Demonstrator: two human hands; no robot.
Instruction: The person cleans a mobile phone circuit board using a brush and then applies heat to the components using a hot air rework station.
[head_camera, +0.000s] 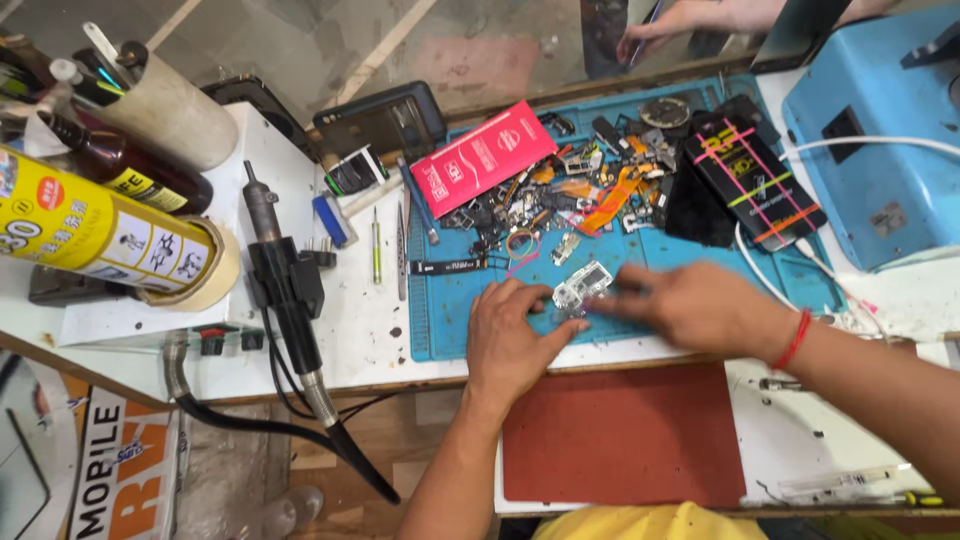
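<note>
Left hand (510, 335) laid palm-down on the blue mat (445, 330), fingers loosely spread and not closed round anything, forefinger and thumb tips touching the near end of a small silvery metal frame (582, 285) to pin it in place. Right hand (690, 305) reaching in from the right, fingers pointed at the frame's other end and blurred with motion — cannot tell how far closed, or whether anything is pinched. Frame lying flat near the front edge of the mat, about midway along the worktop's front edge, just in front of the heap of small phone parts (560, 200). Long axis slanted: nearer end toward the front left, farther end toward the back right. Judged from this: steadying and fingering a small part, not yet lifting it — any further handling calls for a fine fingertip pinch and a still left hand, since so light a piece skids easily. Around it: red packet (483, 157) and banded phone (755, 180) toward the back edge, tweezers (401, 250) and hot-air tool (290, 290) to the left.
</note>
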